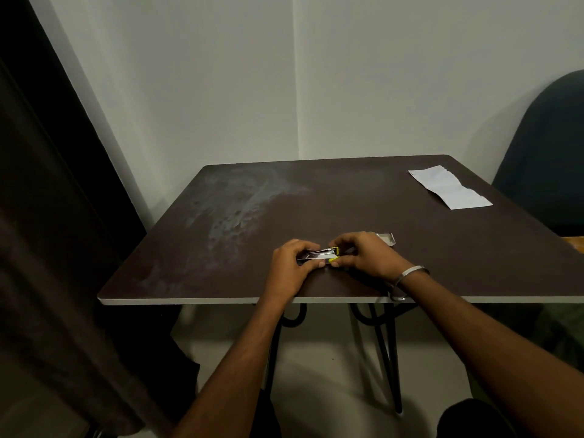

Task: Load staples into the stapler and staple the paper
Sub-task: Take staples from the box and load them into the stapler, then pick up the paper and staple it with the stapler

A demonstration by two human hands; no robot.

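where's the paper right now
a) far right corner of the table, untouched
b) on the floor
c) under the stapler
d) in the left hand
a: the paper lies flat near the table's far right corner, while both hands work the stapler near the front edge.

Dim, soft indoor light; pale sheen on the table (240, 200) (wide-angle bending at edges), corners murky

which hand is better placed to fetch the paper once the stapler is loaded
Right, probably. The paper lies at the table's far right corner, on the right hand's side, while the left hand steadies the stapler.
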